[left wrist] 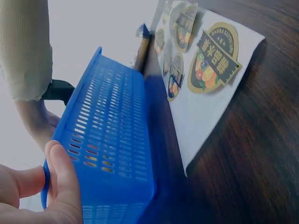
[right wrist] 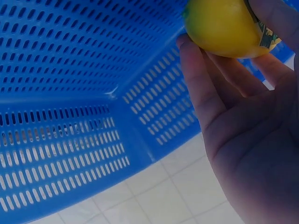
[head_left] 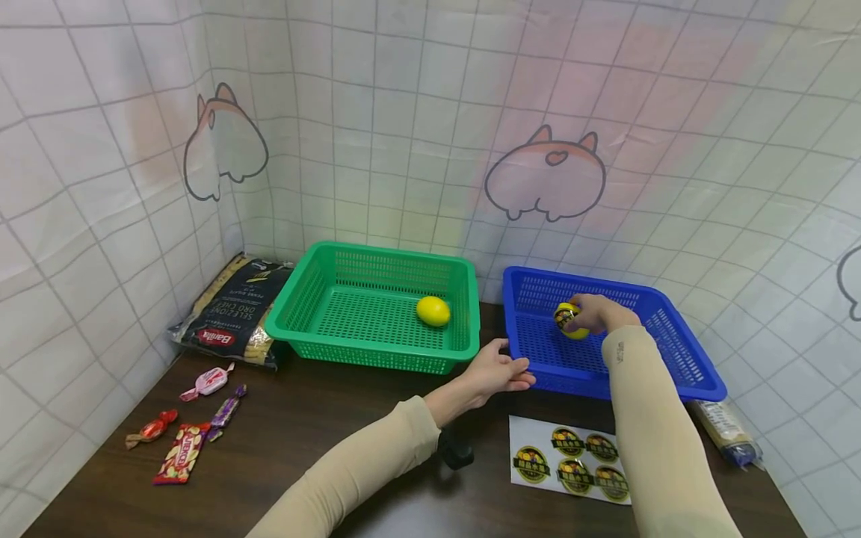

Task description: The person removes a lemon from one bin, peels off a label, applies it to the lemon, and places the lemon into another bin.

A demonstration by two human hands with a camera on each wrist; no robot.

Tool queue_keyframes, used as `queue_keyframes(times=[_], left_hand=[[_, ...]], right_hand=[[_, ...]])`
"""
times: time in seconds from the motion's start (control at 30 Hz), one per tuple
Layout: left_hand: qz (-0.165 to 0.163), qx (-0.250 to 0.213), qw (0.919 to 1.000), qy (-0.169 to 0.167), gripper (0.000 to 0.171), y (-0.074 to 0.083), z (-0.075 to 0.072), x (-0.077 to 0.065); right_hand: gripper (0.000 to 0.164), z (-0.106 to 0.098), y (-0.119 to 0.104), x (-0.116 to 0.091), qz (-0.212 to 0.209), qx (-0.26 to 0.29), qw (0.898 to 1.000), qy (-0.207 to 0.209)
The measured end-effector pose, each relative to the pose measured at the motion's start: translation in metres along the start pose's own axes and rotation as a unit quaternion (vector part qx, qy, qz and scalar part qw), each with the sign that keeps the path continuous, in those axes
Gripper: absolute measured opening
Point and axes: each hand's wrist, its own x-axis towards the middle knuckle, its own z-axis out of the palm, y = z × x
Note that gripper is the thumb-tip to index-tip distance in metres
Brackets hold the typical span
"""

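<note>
Over the left part of the blue basket (head_left: 551, 377), my right hand (head_left: 601, 312) holds a lemon (head_left: 576, 333) with a dark round sticker (head_left: 563, 317) on its side. The right wrist view shows this lemon (right wrist: 224, 28) between thumb and fingers, the sticker partly covered by the thumb. My left hand (head_left: 496, 372) is at the basket's front left corner. In the left wrist view, its thumb and fingers pinch the basket rim (left wrist: 70, 123). Another lemon (head_left: 433, 311), with no sticker in sight, lies in the green basket (head_left: 370, 357).
A white sheet (head_left: 538, 429) with several round stickers lies before the blue basket. Several wrapped sweets (head_left: 207, 382) are at the left, near a black pasta bag (head_left: 235, 310) beside the green basket. A clear packet (head_left: 728, 433) sits at the right by the patterned cloth wall (head_left: 403, 112).
</note>
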Motion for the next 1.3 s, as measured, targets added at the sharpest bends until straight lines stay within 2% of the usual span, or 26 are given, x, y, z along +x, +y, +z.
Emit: queue_keyframes(times=[0.27,0.4,0.57,0.87,1.1,1.2,1.3], left_hand=[[-0.006,-0.016,0.9997,0.019,0.063,0.003,0.002,-0.003],[-0.004,-0.033,0.9991,0.028,0.055,0.003,0.003,-0.003],[-0.002,-0.038,0.9988,0.031,0.042,0.002,0.003,-0.003],[0.0,-0.024,0.9995,0.019,0.046,0.0,0.001,-0.001],[0.001,-0.007,0.9997,0.022,0.037,0.001,-0.002,-0.001],[-0.001,-0.008,0.9997,0.024,0.034,0.001,-0.002,-0.002],[-0.004,-0.008,0.9998,0.02,0.036,-0.001,0.0,-0.003]], right_hand=[[0.074,0.009,-0.002,0.013,0.008,0.011,0.999,-0.03],[0.075,0.016,-0.003,0.015,0.018,0.013,0.999,-0.046],[0.074,0.018,-0.007,0.012,0.017,0.001,0.999,-0.044],[0.072,0.014,-0.003,0.007,0.032,-0.022,0.998,-0.042],[0.076,0.007,-0.008,0.0,0.044,0.021,0.998,-0.041],[0.079,0.006,-0.012,-0.005,0.061,0.03,0.997,-0.038],[0.083,0.003,-0.015,-0.012,0.057,0.021,0.997,-0.042]])
